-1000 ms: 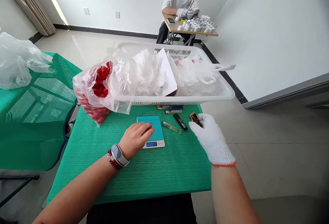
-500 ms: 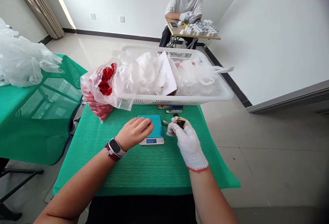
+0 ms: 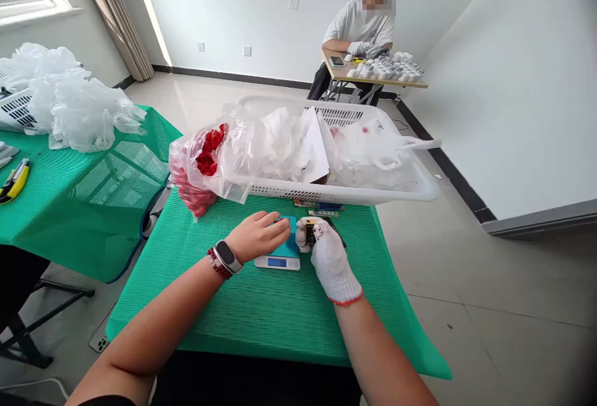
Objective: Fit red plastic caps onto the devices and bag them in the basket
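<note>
My bare left hand (image 3: pixel 262 234) is over the blue top of a small digital scale (image 3: pixel 277 262), with its fingers closed. A bit of red shows at the fingertips, mostly hidden by them; I cannot make out its shape. The scale's display appears to read 0.0. To the right of the scale, my right hand (image 3: pixel 330 262), in a white knitted glove with a red cuff edge, grips a small black object with a yellowish edge (image 3: pixel 310 232). A dark flat item (image 3: pixel 337 230) lies partly behind that glove.
Beyond the scale stands a white basket (image 3: pixel 354 193) of plastic bags. A clear bag of red pieces (image 3: pixel 198 173) is at its left. Thin packets (image 3: pixel 321 206) lie before it. A yellow cutter (image 3: pixel 15 181) is on the left table. A gloved person (image 3: pixel 361 33) sits behind.
The view has shifted, so the room sits lower and further right. My right hand has come closer to the scale and my left hand, turning the black object. My left hand stays over the scale.
</note>
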Demonstrator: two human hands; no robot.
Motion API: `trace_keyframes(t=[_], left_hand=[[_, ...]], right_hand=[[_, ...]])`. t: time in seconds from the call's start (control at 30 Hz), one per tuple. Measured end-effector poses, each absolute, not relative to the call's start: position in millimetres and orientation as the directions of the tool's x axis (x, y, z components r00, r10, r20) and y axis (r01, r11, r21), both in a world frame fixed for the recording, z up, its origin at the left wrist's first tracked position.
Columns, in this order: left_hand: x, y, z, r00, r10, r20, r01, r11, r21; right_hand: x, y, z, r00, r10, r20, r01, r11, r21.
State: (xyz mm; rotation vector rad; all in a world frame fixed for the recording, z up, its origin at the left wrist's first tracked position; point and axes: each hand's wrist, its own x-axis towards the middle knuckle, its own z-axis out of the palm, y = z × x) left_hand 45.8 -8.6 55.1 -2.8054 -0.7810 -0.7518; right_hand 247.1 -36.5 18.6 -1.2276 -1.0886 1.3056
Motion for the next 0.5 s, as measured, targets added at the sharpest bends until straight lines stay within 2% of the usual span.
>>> trace_keyframes(t=[0.2, 0.3, 0.37, 0.43, 0.5], left_hand=[[55, -2, 51, 0.681, 0.459, 0.570, 0.554, -0.832, 0.008], [55, 0, 48, 0.603, 0.492, 0.628, 0.589, -0.805, 0.064], [56, 0, 47, 0.510, 0.548, 0.663, 0.594, -0.782, 0.189], [58, -1, 45, 0.388, 0.647, 0.657, 0.557, -0.732, 0.392], [59, -1, 44, 0.260, 0.771, 0.581, 0.468, -0.627, 0.622]], right_hand=[[248, -24, 30, 0.046, 0.998, -0.030, -0.094, -0.026, -0.995], [244, -18, 31, 0.058, 0.998, -0.032, -0.130, -0.025, -0.991], [240, -16, 29, 0.071, 0.995, -0.071, -0.188, -0.056, -0.981], [238, -16, 27, 0.083, 0.990, -0.113, -0.217, -0.093, -0.972], [238, -16, 26, 0.094, 0.986, -0.138, -0.207, -0.116, -0.972]])
